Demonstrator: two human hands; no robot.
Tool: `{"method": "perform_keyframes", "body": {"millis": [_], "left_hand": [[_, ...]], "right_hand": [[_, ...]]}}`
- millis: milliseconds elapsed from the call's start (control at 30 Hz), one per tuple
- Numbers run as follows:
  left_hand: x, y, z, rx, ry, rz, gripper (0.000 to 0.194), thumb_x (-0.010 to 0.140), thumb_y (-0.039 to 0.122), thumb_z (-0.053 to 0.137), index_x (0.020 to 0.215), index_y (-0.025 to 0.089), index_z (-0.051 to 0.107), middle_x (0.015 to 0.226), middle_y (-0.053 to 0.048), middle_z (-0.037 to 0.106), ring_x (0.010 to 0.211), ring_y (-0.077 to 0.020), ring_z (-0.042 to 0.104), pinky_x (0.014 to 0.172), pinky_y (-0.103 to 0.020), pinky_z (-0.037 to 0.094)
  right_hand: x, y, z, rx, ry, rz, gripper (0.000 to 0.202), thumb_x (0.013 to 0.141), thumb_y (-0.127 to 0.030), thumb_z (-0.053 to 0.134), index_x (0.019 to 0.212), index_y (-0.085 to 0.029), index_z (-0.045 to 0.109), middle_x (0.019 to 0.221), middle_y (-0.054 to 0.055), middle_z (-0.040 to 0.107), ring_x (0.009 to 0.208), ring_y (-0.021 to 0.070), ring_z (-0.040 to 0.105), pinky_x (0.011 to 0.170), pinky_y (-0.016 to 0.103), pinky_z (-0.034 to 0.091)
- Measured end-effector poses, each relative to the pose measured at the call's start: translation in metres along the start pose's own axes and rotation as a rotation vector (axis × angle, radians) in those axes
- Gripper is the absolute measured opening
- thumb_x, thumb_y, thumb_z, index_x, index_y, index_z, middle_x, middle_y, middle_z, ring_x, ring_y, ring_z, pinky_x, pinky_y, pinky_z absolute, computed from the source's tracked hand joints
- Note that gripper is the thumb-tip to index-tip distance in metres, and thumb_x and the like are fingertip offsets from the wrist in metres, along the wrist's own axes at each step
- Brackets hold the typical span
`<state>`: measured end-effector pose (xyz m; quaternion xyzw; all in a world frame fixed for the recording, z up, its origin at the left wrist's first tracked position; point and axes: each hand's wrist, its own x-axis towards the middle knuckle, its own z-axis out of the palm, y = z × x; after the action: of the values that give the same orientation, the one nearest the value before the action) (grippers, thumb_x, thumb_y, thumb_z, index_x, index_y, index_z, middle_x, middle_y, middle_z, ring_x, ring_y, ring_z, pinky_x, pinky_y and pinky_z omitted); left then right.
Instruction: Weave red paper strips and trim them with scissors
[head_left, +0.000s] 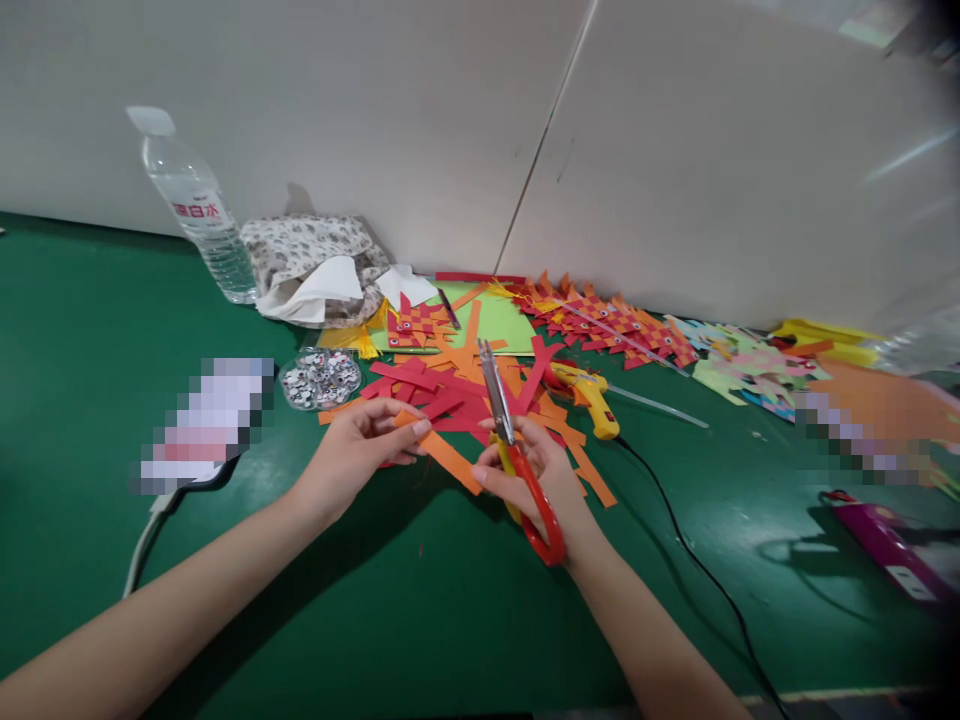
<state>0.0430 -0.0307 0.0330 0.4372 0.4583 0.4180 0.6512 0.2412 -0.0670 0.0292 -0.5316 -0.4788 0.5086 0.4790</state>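
Between my two hands stretches an orange paper strip [448, 460]. My left hand [365, 445] pinches its upper left end between thumb and fingers. At the lower right end, the thumb and fingertip of my right hand [536, 475] touch the strip. That same hand also carries scissors [512, 430] with red and yellow handles, their blades together and pointing away from me. Just beyond my hands lies a pile of red and orange paper strips [465, 390]. A woven paper fish [416, 325] with googly eyes rests behind the pile.
A yellow glue gun [589, 393] with a black cord lies right of the pile. Googly eyes fill a clear tray [321, 378] at left, near a phone [214, 420]. A water bottle [196, 205] and patterned tissue pouch [315, 255] stand by the wall. A purple power strip [885, 540] sits at right.
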Motion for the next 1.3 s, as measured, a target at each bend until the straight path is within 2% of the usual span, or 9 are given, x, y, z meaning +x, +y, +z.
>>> {"method": "perform_keyframes", "body": {"millis": [233, 367, 533, 633, 700, 1000, 1300], "left_hand": [[-0.002, -0.001, 0.0, 0.046, -0.012, 0.026, 0.027, 0.068, 0.034, 0.078, 0.082, 0.016, 0.064, 0.068, 0.001, 0.066, 0.062, -0.0086, 0.064, 0.055, -0.015, 0.05], [-0.001, 0.0, 0.0, -0.001, -0.005, -0.033, 0.028, 0.069, 0.034, 0.078, 0.085, 0.017, 0.063, 0.073, 0.001, 0.068, 0.065, -0.0098, 0.066, 0.056, -0.016, 0.051], [-0.005, 0.001, 0.006, -0.076, -0.148, -0.186, 0.029, 0.068, 0.034, 0.078, 0.085, 0.016, 0.062, 0.083, -0.003, 0.071, 0.076, -0.015, 0.07, 0.061, -0.02, 0.052], [-0.011, -0.002, 0.014, 0.003, -0.265, -0.23, 0.029, 0.067, 0.03, 0.078, 0.088, 0.014, 0.065, 0.084, -0.005, 0.073, 0.077, -0.0149, 0.069, 0.062, -0.019, 0.05], [-0.013, -0.004, 0.019, 0.028, -0.296, -0.245, 0.028, 0.067, 0.029, 0.078, 0.086, 0.014, 0.065, 0.083, -0.004, 0.073, 0.076, -0.0146, 0.069, 0.062, -0.02, 0.049], [-0.015, -0.012, 0.023, 0.023, -0.322, -0.192, 0.023, 0.069, 0.031, 0.076, 0.08, 0.015, 0.066, 0.076, -0.001, 0.07, 0.07, -0.0127, 0.067, 0.061, -0.02, 0.048], [-0.015, -0.012, 0.025, 0.03, -0.281, -0.146, 0.021, 0.071, 0.033, 0.074, 0.081, 0.016, 0.066, 0.075, -0.003, 0.07, 0.068, -0.0137, 0.067, 0.06, -0.022, 0.049]], "right_hand": [[0.0, 0.001, 0.001, 0.028, -0.014, 0.027, 0.056, 0.048, -0.024, 0.083, 0.096, -0.02, 0.054, 0.06, -0.002, 0.065, 0.055, 0.0136, 0.058, 0.054, 0.027, 0.049], [-0.001, -0.003, 0.001, 0.041, -0.028, 0.054, 0.054, 0.048, -0.022, 0.083, 0.095, -0.02, 0.056, 0.059, -0.003, 0.063, 0.054, 0.0129, 0.057, 0.053, 0.027, 0.047], [-0.004, -0.01, 0.001, 0.112, -0.013, 0.05, 0.05, 0.058, -0.026, 0.081, 0.1, -0.021, 0.055, 0.062, -0.006, 0.06, 0.053, 0.0105, 0.055, 0.053, 0.025, 0.046], [-0.005, -0.011, 0.001, 0.131, 0.004, 0.029, 0.052, 0.06, -0.029, 0.081, 0.103, -0.021, 0.054, 0.064, -0.006, 0.059, 0.054, 0.011, 0.057, 0.054, 0.026, 0.046], [-0.005, -0.01, 0.001, 0.11, 0.024, 0.016, 0.053, 0.059, -0.03, 0.082, 0.103, -0.021, 0.054, 0.065, -0.005, 0.06, 0.055, 0.0119, 0.057, 0.056, 0.027, 0.047], [-0.007, -0.011, 0.008, 0.023, 0.045, 0.005, 0.053, 0.056, -0.03, 0.082, 0.1, -0.021, 0.054, 0.063, -0.005, 0.061, 0.056, 0.0119, 0.057, 0.058, 0.027, 0.049], [-0.008, -0.015, 0.011, -0.025, 0.047, -0.017, 0.05, 0.058, -0.034, 0.08, 0.098, -0.022, 0.053, 0.064, -0.004, 0.061, 0.056, 0.0129, 0.058, 0.056, 0.028, 0.05]]}}
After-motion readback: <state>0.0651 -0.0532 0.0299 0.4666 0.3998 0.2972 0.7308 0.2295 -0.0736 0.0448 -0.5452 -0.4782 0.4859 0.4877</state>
